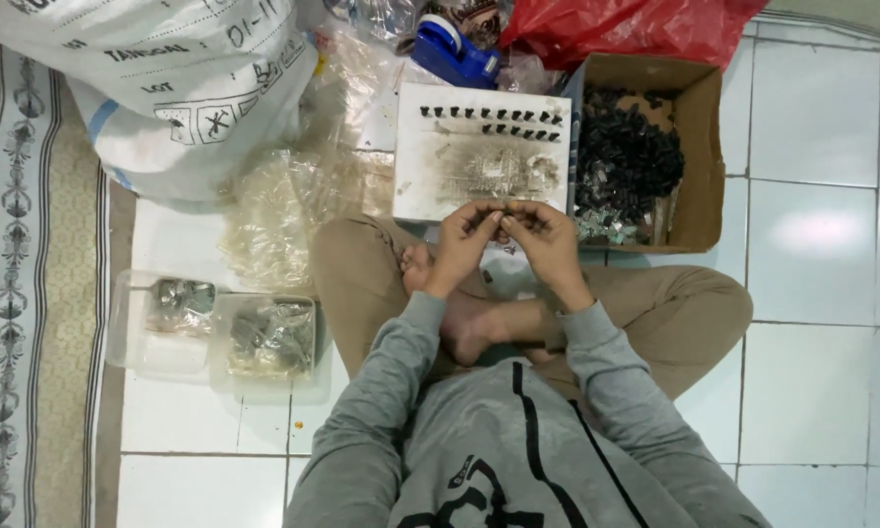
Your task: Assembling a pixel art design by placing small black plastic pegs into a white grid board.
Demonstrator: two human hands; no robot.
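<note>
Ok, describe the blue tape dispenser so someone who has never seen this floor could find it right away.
Start at the white board lying in front of the seated person's hands. Just past its far edge, left of the red plastic bag, sits the tape dispenser. It is the only solid blue thing there, among clear plastic bags.

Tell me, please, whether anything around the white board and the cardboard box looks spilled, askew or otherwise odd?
Nothing looks spilled. The white board is heavily smudged in the middle, and its two rows of small dark pieces are uneven. The cardboard box sits upright, its dark parts inside.
</note>
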